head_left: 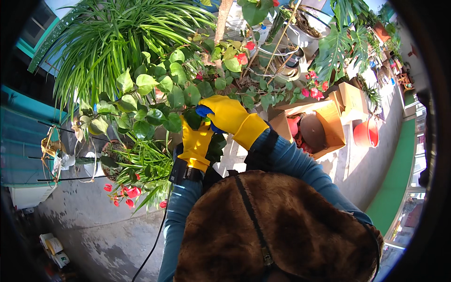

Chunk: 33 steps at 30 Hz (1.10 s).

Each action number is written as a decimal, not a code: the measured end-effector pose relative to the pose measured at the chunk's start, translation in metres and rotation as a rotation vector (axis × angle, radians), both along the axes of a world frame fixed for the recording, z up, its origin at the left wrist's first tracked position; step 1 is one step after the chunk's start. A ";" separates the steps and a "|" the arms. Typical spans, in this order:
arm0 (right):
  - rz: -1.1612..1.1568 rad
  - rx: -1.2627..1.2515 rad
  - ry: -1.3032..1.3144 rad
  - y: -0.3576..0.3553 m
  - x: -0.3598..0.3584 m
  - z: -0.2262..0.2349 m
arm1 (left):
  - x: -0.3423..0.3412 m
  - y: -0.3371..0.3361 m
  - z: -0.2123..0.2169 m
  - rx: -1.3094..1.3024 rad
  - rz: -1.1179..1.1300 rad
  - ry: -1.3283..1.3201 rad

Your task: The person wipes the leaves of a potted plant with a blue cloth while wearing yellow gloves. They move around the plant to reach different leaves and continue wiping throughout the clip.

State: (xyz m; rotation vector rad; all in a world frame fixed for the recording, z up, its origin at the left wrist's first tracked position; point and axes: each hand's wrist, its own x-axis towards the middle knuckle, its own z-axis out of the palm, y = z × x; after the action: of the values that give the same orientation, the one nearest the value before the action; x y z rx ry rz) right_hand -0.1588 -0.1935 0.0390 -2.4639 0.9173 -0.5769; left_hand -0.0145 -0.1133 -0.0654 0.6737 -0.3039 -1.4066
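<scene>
Both of my hands wear yellow gloves and meet among the green leaves of a potted shrub. My right hand [229, 117] is closed on a blue cloth-like piece [203, 111], which pokes out at the fingertips and below them. Just under it, my left hand [195, 139] is raised with a dark green leaf [192, 118] at its fingers. That leaf covers part of the fingers, and it appears held between them. Broad heart-shaped leaves [176, 97] crowd the left side of my hands. A woody stem [221, 23] rises behind.
A large grassy-leaved plant [117, 42] fills the upper left. To the right stand an open cardboard box [334, 127] with brown and red things inside, and a red bucket [366, 134]. Red flowers [133, 192] hang low at left. A black cable [157, 235] runs down from my left wrist.
</scene>
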 end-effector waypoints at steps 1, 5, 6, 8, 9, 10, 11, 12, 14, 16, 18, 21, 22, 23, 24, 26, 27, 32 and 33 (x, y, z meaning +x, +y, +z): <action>-0.003 -0.056 -0.017 0.002 0.006 -0.005 | 0.001 -0.001 -0.001 0.017 -0.008 0.176; -0.058 -0.097 0.052 0.002 0.007 -0.020 | 0.001 0.002 0.000 0.007 0.027 -0.629; -0.063 -0.104 0.052 0.003 0.002 -0.023 | 0.002 0.002 0.000 0.041 0.059 -1.066; -0.104 -0.059 0.133 0.005 -0.008 -0.026 | 0.003 0.006 0.000 0.188 0.018 -1.635; -0.090 -0.045 0.187 0.005 -0.014 -0.026 | 0.005 0.007 -0.001 0.249 -0.042 -1.730; -0.099 -0.027 0.189 0.005 -0.017 -0.026 | 0.006 0.007 -0.001 0.265 -0.042 -1.799; -0.097 -0.024 0.168 0.005 -0.020 -0.025 | 0.007 0.006 -0.002 0.240 -0.072 -1.699; -0.094 -0.007 0.145 0.005 -0.022 -0.023 | 0.007 0.007 -0.002 0.235 -0.087 -1.683; -0.135 -0.067 0.076 0.003 -0.024 -0.017 | 0.006 0.004 -0.001 0.125 -0.092 -1.237; -0.148 -0.116 -0.019 0.002 -0.023 -0.011 | 0.004 0.003 0.000 0.072 -0.052 -0.127; -0.126 -0.189 -0.161 0.002 -0.017 -0.007 | 0.003 0.002 0.001 0.050 -0.065 0.482; -0.104 -0.071 0.060 0.010 -0.012 -0.005 | 0.009 0.002 -0.008 -0.014 -0.154 0.555; -0.085 -0.074 0.106 0.015 -0.013 -0.005 | 0.013 0.002 -0.013 -0.041 -0.227 0.687; -0.047 -0.099 0.190 0.019 -0.016 -0.006 | 0.020 0.001 -0.019 -0.065 -0.300 0.819; -0.037 -0.089 0.175 0.023 -0.020 -0.006 | 0.025 0.001 -0.026 -0.088 -0.374 0.953; -0.029 -0.019 0.204 0.028 -0.031 -0.005 | 0.029 0.003 -0.041 -0.168 -0.485 1.089; -0.041 0.005 0.237 0.028 -0.037 -0.004 | 0.029 0.006 -0.048 -0.148 -0.418 0.968; -0.225 -0.001 0.155 0.022 -0.065 0.005 | 0.002 0.022 -0.056 -0.033 -0.046 0.367; -0.247 0.006 0.158 0.019 -0.069 0.006 | -0.001 0.021 -0.051 -0.022 -0.042 0.277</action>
State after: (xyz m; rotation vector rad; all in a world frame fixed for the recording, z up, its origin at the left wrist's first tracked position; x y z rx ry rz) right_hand -0.2280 -0.1747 0.0449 -2.4351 1.2962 -0.4620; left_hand -0.0154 -0.0924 -0.1168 0.4490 -0.1153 -1.5141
